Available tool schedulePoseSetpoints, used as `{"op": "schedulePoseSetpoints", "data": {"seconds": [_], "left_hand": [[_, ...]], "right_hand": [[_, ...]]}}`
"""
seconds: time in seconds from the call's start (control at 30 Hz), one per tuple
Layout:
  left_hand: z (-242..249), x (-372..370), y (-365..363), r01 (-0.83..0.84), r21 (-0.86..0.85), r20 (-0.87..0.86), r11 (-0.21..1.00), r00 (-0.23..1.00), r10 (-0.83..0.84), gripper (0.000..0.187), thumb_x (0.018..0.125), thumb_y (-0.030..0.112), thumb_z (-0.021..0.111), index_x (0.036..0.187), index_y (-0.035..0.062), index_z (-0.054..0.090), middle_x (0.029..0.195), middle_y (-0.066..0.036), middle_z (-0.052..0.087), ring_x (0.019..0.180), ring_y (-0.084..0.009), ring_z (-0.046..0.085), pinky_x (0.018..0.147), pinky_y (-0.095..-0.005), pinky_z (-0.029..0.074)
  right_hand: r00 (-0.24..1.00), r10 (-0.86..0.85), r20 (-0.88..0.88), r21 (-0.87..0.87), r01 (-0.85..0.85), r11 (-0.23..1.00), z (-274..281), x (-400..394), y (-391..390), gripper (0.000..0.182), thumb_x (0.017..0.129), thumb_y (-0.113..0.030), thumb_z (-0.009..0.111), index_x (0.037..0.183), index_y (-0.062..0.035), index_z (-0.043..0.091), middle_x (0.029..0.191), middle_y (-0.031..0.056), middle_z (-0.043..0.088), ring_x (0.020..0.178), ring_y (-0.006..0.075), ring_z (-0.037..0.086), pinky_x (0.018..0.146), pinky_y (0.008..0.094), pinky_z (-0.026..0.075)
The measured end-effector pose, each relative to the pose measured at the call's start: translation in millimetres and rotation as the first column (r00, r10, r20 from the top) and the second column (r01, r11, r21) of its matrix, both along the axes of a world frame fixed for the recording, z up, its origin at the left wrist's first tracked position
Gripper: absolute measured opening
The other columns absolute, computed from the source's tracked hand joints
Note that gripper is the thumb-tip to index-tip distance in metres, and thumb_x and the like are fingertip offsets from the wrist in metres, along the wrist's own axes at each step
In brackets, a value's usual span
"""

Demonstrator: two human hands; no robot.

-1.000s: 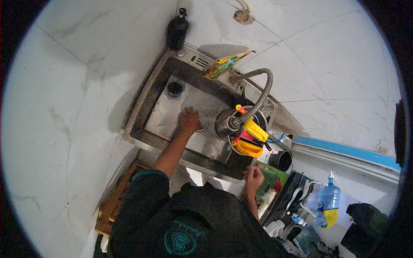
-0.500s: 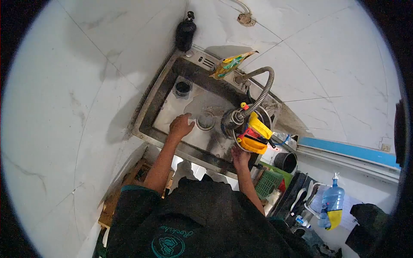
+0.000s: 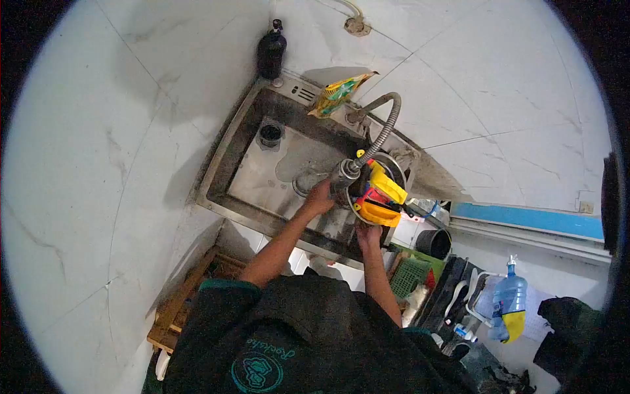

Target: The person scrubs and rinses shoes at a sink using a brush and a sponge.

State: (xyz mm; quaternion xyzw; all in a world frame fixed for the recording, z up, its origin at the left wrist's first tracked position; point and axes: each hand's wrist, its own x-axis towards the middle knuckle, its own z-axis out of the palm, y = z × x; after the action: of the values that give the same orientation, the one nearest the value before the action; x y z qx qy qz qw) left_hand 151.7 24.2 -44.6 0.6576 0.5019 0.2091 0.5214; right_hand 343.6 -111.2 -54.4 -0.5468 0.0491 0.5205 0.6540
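In the head view, my right hand [image 3: 368,234] is at the lower rim of a round metal bowl [image 3: 398,172], its fingers partly hidden under it. Yellow pieces [image 3: 387,185] with red and black parts fill the bowl and stick out over its edge. My left hand [image 3: 319,198] reaches to the faucet's dark spray head [image 3: 346,172], beside the bowl; its fingertips are hidden there. Both hands are over the steel sink [image 3: 252,177]. Near the left hand, the sink's round drain [image 3: 306,182] is partly covered.
A black cup-like piece [image 3: 270,134] stands in the sink's far left corner. Behind the sink are a black bottle [image 3: 271,54] and a yellow-green pouch [image 3: 336,96]. To the right are a green basket [image 3: 408,277], a dark pot [image 3: 434,243] and a blue bottle [image 3: 509,295].
My left hand has moved right across the sink, from beside the drain to the spray head. My right hand stays at the bowl's lower rim. The whole view has shifted slightly.
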Motion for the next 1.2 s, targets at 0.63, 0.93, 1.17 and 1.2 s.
{"op": "schedulePoseSetpoints", "data": {"seconds": [0.63, 0.93, 1.17, 1.2], "left_hand": [[31.3, 0.4, -41.7, 0.029, 0.173, 0.376, 0.985, 0.922, -0.093, 0.086, 0.072, 0.017, 0.075, 0.145, 0.0078, 0.031, 0.145, -0.022, 0.039, 0.132, -0.0378, 0.041, 0.108, -0.0433, 0.036], [20.8, -28.6, -58.9, 0.221, 0.063, -0.049, 0.973, 0.975, -0.219, 0.074, 0.072, 0.016, 0.075, 0.138, 0.0051, 0.043, 0.150, -0.029, 0.025, 0.134, -0.0425, 0.035, 0.111, -0.0444, 0.033], [30.5, -43.3, -17.3, 0.052, -0.104, -0.084, 0.993, 0.995, -0.061, 0.047, 0.076, 0.009, 0.074, 0.121, 0.0088, 0.062, 0.098, -0.014, 0.071, 0.084, -0.0203, 0.070, 0.072, -0.0326, 0.055], [28.6, -46.1, -13.1, 0.078, -0.106, -0.116, 0.991, 0.989, -0.090, 0.046, 0.077, 0.009, 0.074, 0.121, 0.0098, 0.063, 0.091, -0.012, 0.071, 0.079, -0.0182, 0.069, 0.071, -0.0320, 0.055]], "right_hand": [[0.993, -0.110, 0.036, -0.010, 0.111, 0.994, 12.8, -57.3, -41.6, 0.030, 0.097, -0.032, 0.054, 0.123, -0.0161, 0.051, 0.113, 0.0013, 0.062, 0.092, 0.0174, 0.063, 0.067, 0.0297, 0.054], [0.995, 0.047, -0.085, -0.069, -0.053, 0.996, 53.3, -50.8, -62.5, 0.031, 0.097, -0.031, 0.055, 0.123, -0.0148, 0.051, 0.114, 0.0027, 0.062, 0.098, 0.0166, 0.063, 0.075, 0.0311, 0.054], [0.673, 0.730, 0.118, -0.409, -0.637, 0.653, 167.8, 6.8, -85.1, 0.031, 0.094, -0.033, 0.058, 0.109, -0.0060, 0.061, 0.089, 0.0048, 0.069, 0.063, 0.0095, 0.061, 0.052, 0.0212, 0.045], [0.578, 0.795, 0.183, -0.444, -0.673, 0.591, 176.5, 28.4, -94.3, 0.030, 0.094, -0.033, 0.058, 0.105, -0.0057, 0.063, 0.086, 0.0043, 0.069, 0.060, 0.0088, 0.060, 0.048, 0.0207, 0.043]]}}
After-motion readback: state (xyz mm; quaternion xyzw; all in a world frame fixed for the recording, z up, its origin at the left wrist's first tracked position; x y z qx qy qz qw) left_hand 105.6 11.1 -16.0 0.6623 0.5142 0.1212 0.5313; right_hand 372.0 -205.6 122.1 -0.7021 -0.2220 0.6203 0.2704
